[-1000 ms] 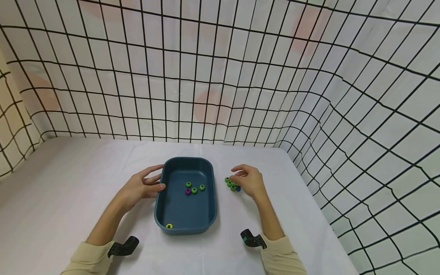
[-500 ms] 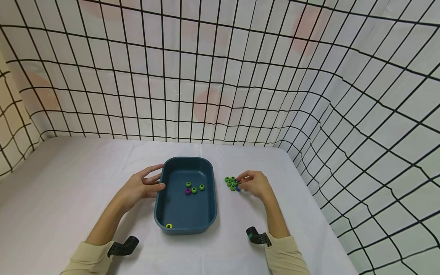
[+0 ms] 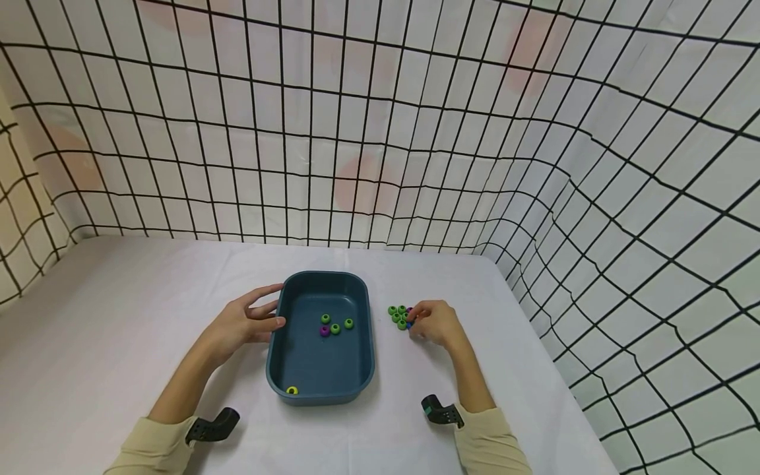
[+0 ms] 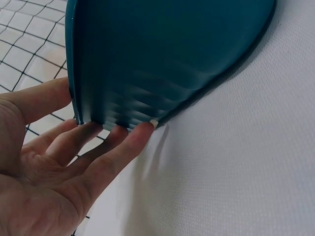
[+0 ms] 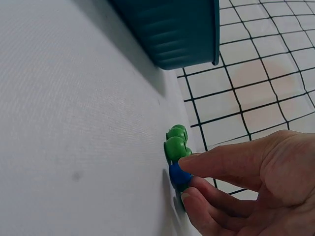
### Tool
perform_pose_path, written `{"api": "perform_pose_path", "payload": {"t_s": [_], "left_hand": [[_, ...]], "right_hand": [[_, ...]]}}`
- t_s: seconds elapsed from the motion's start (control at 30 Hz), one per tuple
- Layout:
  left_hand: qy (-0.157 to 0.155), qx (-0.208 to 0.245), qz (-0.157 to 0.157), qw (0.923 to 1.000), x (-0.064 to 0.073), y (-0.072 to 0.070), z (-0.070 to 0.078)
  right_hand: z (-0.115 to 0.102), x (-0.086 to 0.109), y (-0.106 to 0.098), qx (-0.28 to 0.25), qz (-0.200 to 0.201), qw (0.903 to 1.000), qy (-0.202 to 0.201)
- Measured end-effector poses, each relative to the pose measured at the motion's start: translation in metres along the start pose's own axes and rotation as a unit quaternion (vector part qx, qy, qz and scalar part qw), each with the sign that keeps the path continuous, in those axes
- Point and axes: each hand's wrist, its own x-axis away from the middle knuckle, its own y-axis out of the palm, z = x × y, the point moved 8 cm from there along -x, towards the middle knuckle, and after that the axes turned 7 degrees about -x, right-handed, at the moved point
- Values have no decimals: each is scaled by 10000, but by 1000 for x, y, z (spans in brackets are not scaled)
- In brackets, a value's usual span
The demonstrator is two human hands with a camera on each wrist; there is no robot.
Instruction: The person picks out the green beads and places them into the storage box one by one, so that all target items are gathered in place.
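The left hand (image 3: 240, 323), fingers spread and nearly straight, touches the left side of a dark teal tray (image 3: 320, 366). In the left wrist view, its thumb meets the rim and its fingertips lie against the outer wall. To the right of the tray, the right hand (image 3: 438, 322) pinches a blue bead (image 5: 179, 173) between thumb and fingers, low over the cloth. Several green beads (image 3: 396, 318) sit clustered just left of those fingertips. A purple bead (image 3: 410, 309) is partly hidden behind them.
Inside the tray lie several beads: green beads (image 3: 335, 328), one purple bead (image 3: 324, 330), and a yellow bead (image 3: 292, 390) at the near left corner. White cloth (image 3: 148, 297) covers the table. Black netting (image 3: 368, 119) borders the back and sides.
The right hand has shifted slightly right from over the green beads, then settled with its fingertips at the blue bead. The left hand and tray have stayed put.
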Motion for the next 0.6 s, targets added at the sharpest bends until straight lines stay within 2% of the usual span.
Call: {"api": "perform_pose_path", "payload": {"t_s": [0.6], "left_hand": [[0,26,22,10000,-1,0,-1]], "right_hand": [[-2,4,3,249,-25,9996,111]]}}
